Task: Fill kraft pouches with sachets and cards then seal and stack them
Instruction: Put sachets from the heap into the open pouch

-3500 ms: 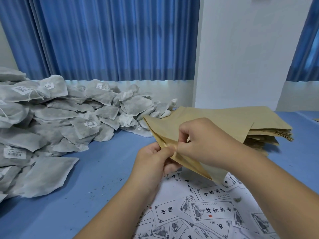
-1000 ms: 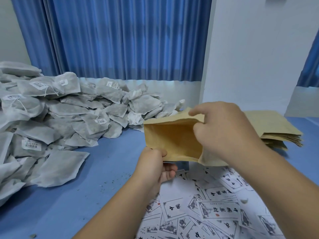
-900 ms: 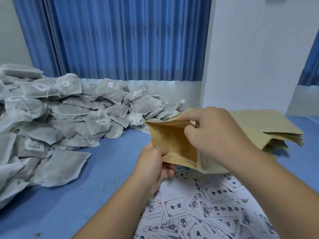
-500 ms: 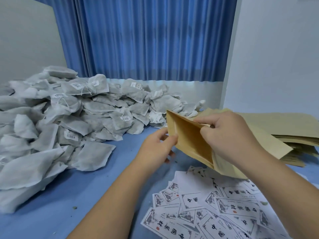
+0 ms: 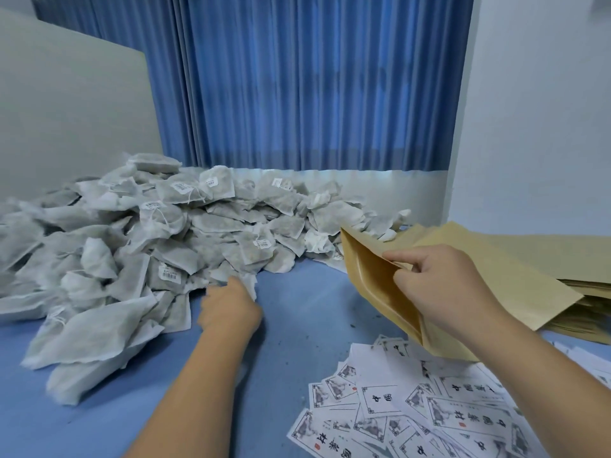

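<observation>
kraft pouch (image 5: 373, 282): flat tan paper rectangle, matte outside and smoother inside, held tilted above the table with its mouth gaping to the left.
right hand (image 5: 443, 289): thumb and forefinger pinch the pouch's upper wall at the mouth, with the other fingers curled behind it.
left hand (image 5: 228, 309): to the left of the pouch, low over the table, with fingertips at the near edge of the sachets (too blurred to tell whether it grips one).
sachets (image 5: 148, 246): a loose heap left of the pouch, soft pillow shapes of grey-white fibrous mesh with frayed edges, some with strings and small printed labels.
cards (image 5: 413, 408): below the pouch, thin white paper rectangles scattered and overlapping, printed with black characters, framed pictures and red seals.
pouch stack (image 5: 562, 256): behind and right of the pouch, flat tan sheets with uneven layered edges.
table (image 5: 304, 309): blue matte surface, flecked with dark crumbs under the pouch.
curtain (image 5: 314, 87): far behind the pouch, blue cloth in vertical pleats.
</observation>
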{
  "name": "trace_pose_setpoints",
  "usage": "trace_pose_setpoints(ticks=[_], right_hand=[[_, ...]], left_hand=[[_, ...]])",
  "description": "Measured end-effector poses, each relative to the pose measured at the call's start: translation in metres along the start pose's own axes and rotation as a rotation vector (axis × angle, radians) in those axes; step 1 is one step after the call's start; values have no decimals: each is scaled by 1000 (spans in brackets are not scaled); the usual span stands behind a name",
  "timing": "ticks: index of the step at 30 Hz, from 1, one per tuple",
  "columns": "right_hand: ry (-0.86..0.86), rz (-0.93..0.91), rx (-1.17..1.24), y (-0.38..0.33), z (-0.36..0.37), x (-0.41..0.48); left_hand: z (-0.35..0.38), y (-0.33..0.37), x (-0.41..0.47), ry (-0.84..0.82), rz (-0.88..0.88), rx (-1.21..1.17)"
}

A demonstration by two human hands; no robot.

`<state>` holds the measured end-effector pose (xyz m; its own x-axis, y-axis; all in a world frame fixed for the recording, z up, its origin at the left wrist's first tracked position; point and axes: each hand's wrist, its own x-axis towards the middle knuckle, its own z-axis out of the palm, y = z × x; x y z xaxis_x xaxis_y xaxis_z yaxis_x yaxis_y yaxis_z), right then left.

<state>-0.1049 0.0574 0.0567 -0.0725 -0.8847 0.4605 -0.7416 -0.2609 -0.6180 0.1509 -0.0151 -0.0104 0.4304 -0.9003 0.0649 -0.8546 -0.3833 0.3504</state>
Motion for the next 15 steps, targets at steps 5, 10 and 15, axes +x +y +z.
trace_pose_setpoints(ticks=[5,10,15], right_hand=[[-8,17,34,5,-2,2],[-8,19,44,13,-5,4],[-28,33,38,22,-8,7]], left_hand=[[6,21,6,116,224,-1],[15,38,50,253,534,265],[11,52,94,164,589,471]])
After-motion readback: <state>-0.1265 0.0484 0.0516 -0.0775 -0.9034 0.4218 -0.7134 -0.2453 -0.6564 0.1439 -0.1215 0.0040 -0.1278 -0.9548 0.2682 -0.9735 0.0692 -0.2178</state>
